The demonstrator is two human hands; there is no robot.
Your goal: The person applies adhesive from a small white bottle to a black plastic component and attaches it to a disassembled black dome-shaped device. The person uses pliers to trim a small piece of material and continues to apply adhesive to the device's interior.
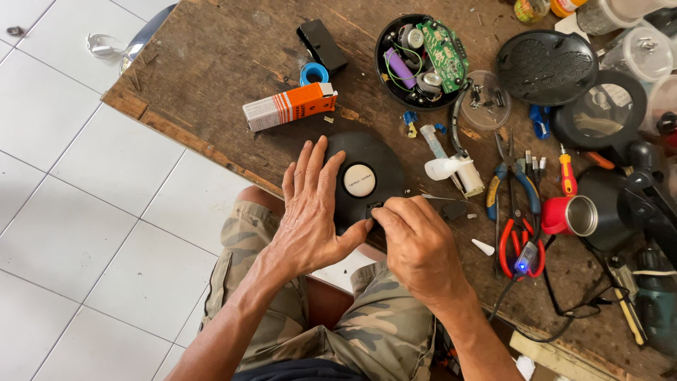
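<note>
Fingers of the left hand [307, 208] lie spread and flat across the left part of a round black cover [367, 176], pressing it onto the worn wooden table [211, 77]; they are open, gripping nothing. The right hand [416, 240] is curled, its fingertips [377, 213] pinched at a small dark part on the cover's near edge (too small to tell what it is). The cover sits at the near edge of the table, just above the person's lap, with a round cream label [360, 180] at its middle, between the two hands.

Far and left of the cover lie an orange and white box [289, 106], a blue tape roll [314, 73] and a small black block [322, 44]. Farther right stands an open round black housing [422, 60] holding a green circuit board [444, 49] and wires. Right of the cover rest a white plastic fitting [455, 169], blue-handled pliers [518, 183], red-handled cutters [522, 243] and a red metal cup [570, 215] on its side.
</note>
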